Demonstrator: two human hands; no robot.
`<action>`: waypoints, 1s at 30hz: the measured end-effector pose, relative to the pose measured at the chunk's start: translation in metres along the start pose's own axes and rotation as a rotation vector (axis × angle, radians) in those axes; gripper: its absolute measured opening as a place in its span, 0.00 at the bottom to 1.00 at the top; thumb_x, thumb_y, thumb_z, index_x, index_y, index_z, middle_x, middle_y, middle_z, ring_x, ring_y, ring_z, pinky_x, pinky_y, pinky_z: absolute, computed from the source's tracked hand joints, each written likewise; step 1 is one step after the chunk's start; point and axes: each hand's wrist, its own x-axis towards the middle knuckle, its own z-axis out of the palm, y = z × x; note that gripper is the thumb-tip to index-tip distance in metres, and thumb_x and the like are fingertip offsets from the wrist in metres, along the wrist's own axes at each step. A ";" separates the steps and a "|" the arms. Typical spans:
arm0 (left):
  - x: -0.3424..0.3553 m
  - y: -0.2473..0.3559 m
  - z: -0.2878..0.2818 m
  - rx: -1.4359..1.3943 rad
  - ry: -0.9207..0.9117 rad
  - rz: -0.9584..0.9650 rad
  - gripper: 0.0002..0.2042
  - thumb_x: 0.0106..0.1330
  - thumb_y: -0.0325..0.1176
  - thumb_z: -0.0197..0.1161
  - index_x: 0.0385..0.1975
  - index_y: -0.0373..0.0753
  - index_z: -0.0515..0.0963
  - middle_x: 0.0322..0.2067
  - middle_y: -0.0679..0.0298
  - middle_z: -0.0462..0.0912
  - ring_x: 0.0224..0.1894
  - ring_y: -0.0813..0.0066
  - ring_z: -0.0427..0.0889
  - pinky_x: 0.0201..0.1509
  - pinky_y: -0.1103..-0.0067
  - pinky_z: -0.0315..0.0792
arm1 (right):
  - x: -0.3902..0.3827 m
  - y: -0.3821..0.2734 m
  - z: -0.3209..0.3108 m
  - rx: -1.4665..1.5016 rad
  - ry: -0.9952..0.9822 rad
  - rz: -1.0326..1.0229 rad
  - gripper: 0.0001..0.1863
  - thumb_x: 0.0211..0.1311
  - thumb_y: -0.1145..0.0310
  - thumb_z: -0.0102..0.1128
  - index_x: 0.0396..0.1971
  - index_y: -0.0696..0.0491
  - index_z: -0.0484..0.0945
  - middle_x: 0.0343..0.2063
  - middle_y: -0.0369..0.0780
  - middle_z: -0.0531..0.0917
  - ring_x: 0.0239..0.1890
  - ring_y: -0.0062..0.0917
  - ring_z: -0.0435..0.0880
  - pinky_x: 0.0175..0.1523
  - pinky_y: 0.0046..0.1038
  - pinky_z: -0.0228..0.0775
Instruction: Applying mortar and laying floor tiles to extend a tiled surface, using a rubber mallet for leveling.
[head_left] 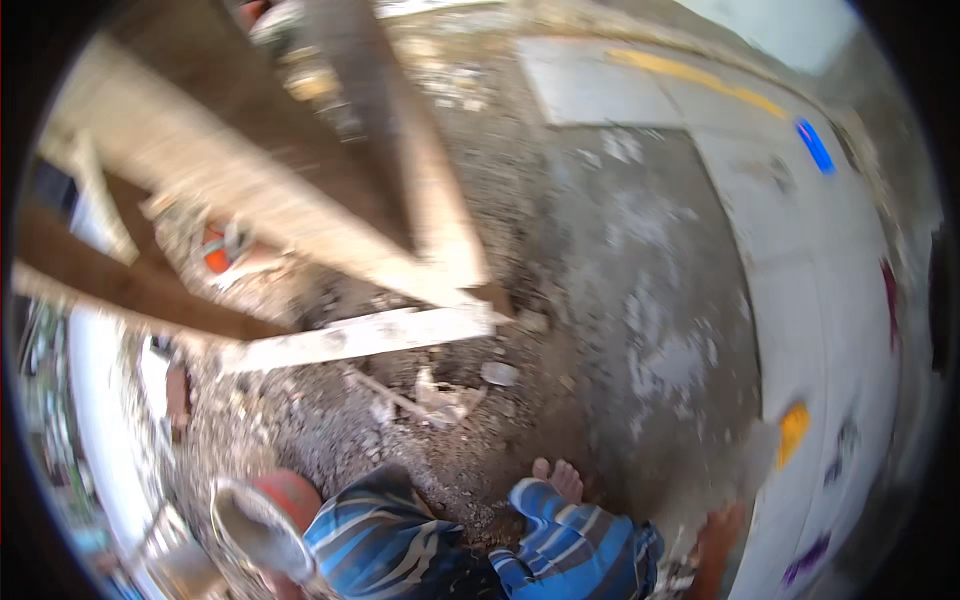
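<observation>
Left of the grey bed (pixel 650 250), the left hand (pixel 282 586), mostly hidden, is at a round red bucket (pixel 292 492), grey-crusted inside; its grip I cannot tell. At the bed's lower right, the right hand (pixel 718 530) is blurred, grip likewise unclear. Nearer to it, up and right, a yellow piece (pixel 792 436) slants lengthwise. Smooth pale tiles (pixel 800 310) edge the bed's right; a rough wood frame (pixel 360 335) stands left.

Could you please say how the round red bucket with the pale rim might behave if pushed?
The round red bucket with the pale rim would probably feel stiff, as its rim forms an even curve; its rounded wall suggests it could roll if tipped.
</observation>
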 end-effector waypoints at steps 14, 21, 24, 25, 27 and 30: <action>-0.033 -0.105 -0.045 -0.200 0.062 -0.083 0.39 0.72 0.68 0.44 0.54 0.32 0.79 0.44 0.53 0.84 0.45 0.60 0.82 0.51 0.66 0.74 | 0.127 -0.062 0.153 -0.303 0.317 -0.451 0.15 0.64 0.55 0.58 0.42 0.49 0.85 0.37 0.45 0.86 0.41 0.41 0.86 0.42 0.40 0.79; -0.046 -0.098 -0.043 0.151 0.146 -0.034 0.38 0.74 0.66 0.41 0.55 0.31 0.78 0.44 0.50 0.85 0.46 0.56 0.82 0.53 0.66 0.73 | 0.201 -0.093 0.101 -0.221 0.206 -0.483 0.19 0.60 0.56 0.61 0.46 0.52 0.82 0.38 0.49 0.85 0.36 0.44 0.86 0.36 0.42 0.79; -0.055 -0.092 -0.042 -0.050 0.107 -0.062 0.36 0.76 0.64 0.41 0.53 0.31 0.79 0.43 0.50 0.85 0.46 0.59 0.82 0.52 0.66 0.73 | 0.209 -0.140 0.062 -0.083 0.125 -0.621 0.21 0.58 0.57 0.62 0.47 0.54 0.80 0.38 0.51 0.84 0.34 0.45 0.86 0.33 0.43 0.78; -0.058 -0.089 -0.041 -0.080 0.110 -0.094 0.36 0.76 0.63 0.41 0.52 0.30 0.79 0.42 0.51 0.85 0.45 0.61 0.81 0.51 0.67 0.73 | 0.203 -0.164 0.048 -0.012 0.035 -0.697 0.22 0.57 0.57 0.63 0.48 0.54 0.80 0.38 0.52 0.84 0.33 0.45 0.86 0.32 0.43 0.78; -0.062 -0.082 -0.038 -0.132 0.133 -0.151 0.35 0.77 0.62 0.41 0.50 0.30 0.79 0.41 0.52 0.84 0.44 0.62 0.81 0.50 0.68 0.73 | 0.180 -0.222 0.010 0.129 -0.268 -0.889 0.24 0.56 0.57 0.63 0.49 0.56 0.79 0.38 0.53 0.83 0.31 0.46 0.86 0.30 0.44 0.78; -0.069 -0.075 -0.037 -0.410 0.133 -0.076 0.35 0.77 0.62 0.42 0.47 0.31 0.80 0.37 0.56 0.84 0.39 0.66 0.79 0.46 0.70 0.73 | 0.134 -0.341 -0.066 0.558 -0.228 -1.421 0.21 0.53 0.57 0.66 0.45 0.53 0.83 0.38 0.52 0.84 0.26 0.46 0.85 0.28 0.43 0.78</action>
